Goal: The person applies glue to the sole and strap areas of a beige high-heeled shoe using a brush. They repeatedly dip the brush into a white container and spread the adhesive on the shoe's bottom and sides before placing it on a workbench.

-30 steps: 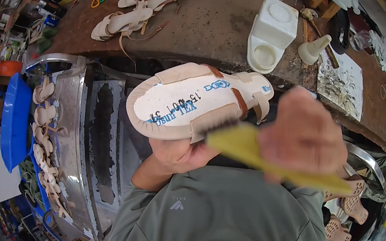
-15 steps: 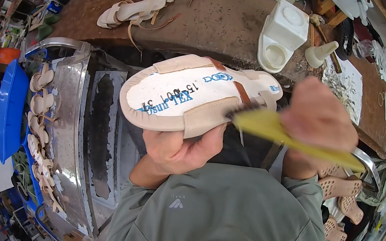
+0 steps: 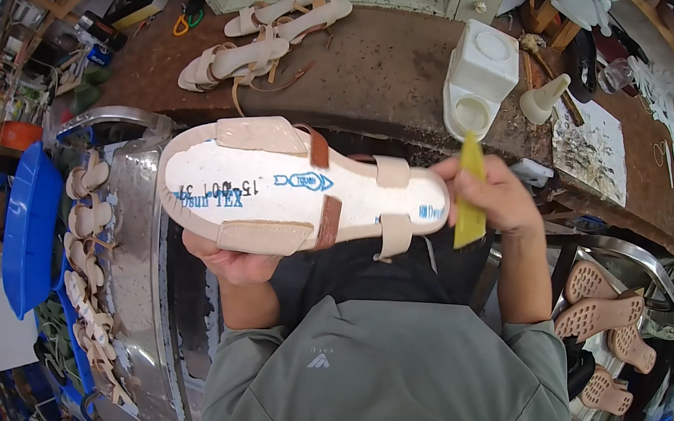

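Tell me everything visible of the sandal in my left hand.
The sandal is held bottom-up before the bench, its white underside, printed in blue and black, facing the camera. Its broad toe points left, its narrow heel right. Beige, leather-like material rims the toe; two beige flaps, two brown strap ends and two beige tabs fold over the edges. The left hand supports the toe end; the right hand, gripping a yellow tool, seems to touch the heel.

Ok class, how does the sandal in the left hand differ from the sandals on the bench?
The held sandal shows its white, marked underside; the bench sandals show beige tops. The held sandal is up in the left hand; the bench sandals rest on the bench. Both include beige material.
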`<state>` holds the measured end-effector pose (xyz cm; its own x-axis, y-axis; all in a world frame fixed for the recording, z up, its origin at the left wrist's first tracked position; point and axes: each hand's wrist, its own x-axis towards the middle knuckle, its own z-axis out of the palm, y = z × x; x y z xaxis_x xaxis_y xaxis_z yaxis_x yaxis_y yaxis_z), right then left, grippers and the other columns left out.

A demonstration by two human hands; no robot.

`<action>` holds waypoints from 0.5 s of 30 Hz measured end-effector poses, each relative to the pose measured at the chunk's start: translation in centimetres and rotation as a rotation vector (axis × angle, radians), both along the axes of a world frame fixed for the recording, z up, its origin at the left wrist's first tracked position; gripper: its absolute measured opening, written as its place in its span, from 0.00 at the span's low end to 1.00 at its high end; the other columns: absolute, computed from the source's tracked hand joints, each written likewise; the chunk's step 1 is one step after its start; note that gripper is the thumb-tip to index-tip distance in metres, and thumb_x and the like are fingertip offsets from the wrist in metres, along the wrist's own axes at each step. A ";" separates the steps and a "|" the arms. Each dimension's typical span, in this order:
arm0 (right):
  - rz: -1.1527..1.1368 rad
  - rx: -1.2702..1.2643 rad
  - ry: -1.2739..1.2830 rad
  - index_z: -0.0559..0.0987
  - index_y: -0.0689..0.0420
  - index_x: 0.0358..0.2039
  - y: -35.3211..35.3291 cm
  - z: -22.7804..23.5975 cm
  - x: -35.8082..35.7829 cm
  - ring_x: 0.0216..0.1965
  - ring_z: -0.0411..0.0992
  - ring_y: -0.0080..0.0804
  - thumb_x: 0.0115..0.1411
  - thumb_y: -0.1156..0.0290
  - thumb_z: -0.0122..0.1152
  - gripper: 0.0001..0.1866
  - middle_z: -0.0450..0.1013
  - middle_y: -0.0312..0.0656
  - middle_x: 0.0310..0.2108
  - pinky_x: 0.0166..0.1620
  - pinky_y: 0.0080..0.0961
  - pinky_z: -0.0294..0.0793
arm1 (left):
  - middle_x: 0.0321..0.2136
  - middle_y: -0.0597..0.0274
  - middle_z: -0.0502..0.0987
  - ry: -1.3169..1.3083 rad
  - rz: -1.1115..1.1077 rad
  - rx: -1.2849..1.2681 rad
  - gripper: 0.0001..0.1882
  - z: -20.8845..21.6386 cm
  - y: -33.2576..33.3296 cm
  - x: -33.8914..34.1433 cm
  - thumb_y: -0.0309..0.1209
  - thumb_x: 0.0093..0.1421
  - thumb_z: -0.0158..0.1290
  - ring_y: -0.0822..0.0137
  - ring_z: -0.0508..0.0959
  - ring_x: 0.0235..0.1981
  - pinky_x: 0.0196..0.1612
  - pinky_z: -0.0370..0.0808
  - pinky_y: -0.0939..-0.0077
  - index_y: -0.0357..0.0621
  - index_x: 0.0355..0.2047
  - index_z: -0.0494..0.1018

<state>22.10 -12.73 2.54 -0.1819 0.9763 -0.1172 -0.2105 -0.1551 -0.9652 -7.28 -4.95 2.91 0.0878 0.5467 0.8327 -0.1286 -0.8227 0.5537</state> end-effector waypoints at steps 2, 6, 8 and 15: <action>0.033 -0.041 0.120 0.76 0.65 0.36 -0.2 -0.5 -1.0 0.21 0.70 0.18 0.58 0.62 0.59 0.17 0.73 0.35 0.21 0.25 0.15 0.70 | 0.40 0.48 0.77 -0.005 -0.059 -0.012 0.23 0.3 0.7 0.1 0.30 0.36 0.66 0.61 0.76 0.44 0.49 0.69 0.66 0.37 0.37 0.78; 0.012 -0.030 0.293 0.77 0.62 0.32 0.2 -0.7 -2.8 0.19 0.72 0.18 0.57 0.63 0.60 0.13 0.73 0.36 0.22 0.22 0.13 0.70 | 0.45 0.49 0.70 -0.045 0.014 -0.134 0.25 0.4 3.5 0.6 0.31 0.44 0.61 0.62 0.71 0.46 0.50 0.68 0.66 0.32 0.41 0.69; -0.090 -0.021 0.346 0.76 0.60 0.31 0.3 -0.6 -3.5 0.19 0.71 0.18 0.58 0.63 0.59 0.12 0.73 0.35 0.23 0.22 0.13 0.70 | 0.51 0.50 0.61 -0.177 0.077 -0.158 0.24 0.3 4.1 2.3 0.32 0.54 0.53 0.61 0.65 0.51 0.51 0.66 0.68 0.37 0.48 0.59; -0.171 -0.064 0.410 0.76 0.58 0.30 0.6 -1.6 -4.0 0.18 0.70 0.17 0.58 0.63 0.58 0.11 0.73 0.34 0.21 0.22 0.12 0.68 | 0.51 0.53 0.59 -0.027 -0.606 -0.546 0.49 -3.0 1.7 8.3 0.55 0.43 0.63 0.60 0.61 0.55 0.57 0.58 0.65 0.33 0.55 0.55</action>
